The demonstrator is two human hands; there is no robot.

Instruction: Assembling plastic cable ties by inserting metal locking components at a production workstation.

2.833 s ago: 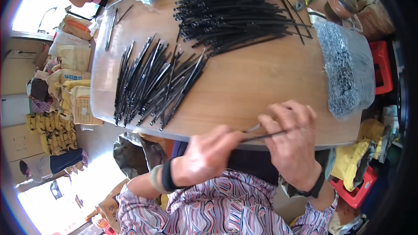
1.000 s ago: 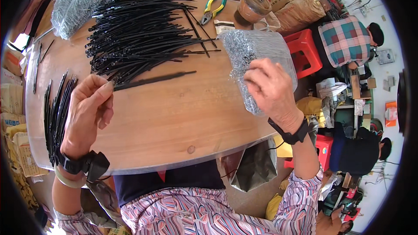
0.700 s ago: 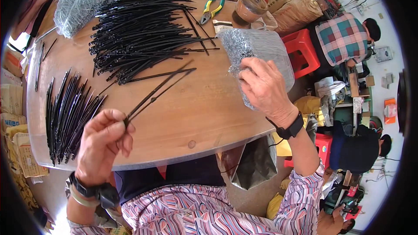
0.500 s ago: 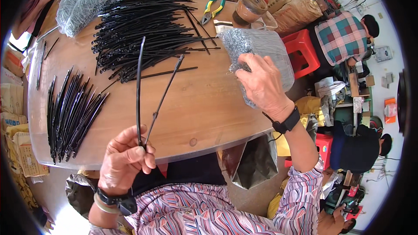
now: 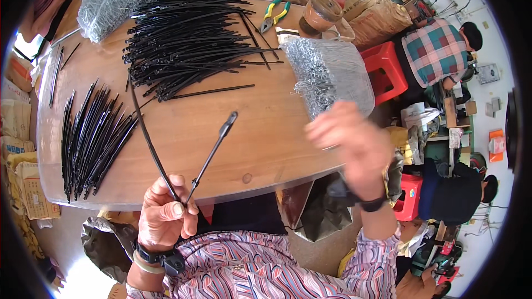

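My left hand (image 5: 168, 210) is closed, pinching two thin black rods near the table's front edge. The longer rod (image 5: 146, 127) leans left; the shorter one (image 5: 213, 147) leans right and has a thicker, knobbed tip. My right hand (image 5: 360, 149) is smeared by motion near the front right edge, so its fingers and anything in them cannot be made out. Just beyond it lies a bundle of thin silvery wires (image 5: 341, 69) in clear plastic. A big heap of black rods (image 5: 188, 39) covers the table's middle back, and a smaller bunch (image 5: 94, 144) lies at the left.
Farther back are another silvery bundle in clear plastic (image 5: 113, 5), yellow-green pliers (image 5: 271, 17) and a brown-filled jar (image 5: 321, 12). A red stool (image 5: 383, 75) stands beyond the wooden table's (image 5: 266, 144) right edge. Co-workers (image 5: 438, 50) sit at the right.
My right hand has left the silvery wire bundle and come nearer and to the right. In my left hand the longer rod has tipped left and the shorter rod's tip has dropped nearer.
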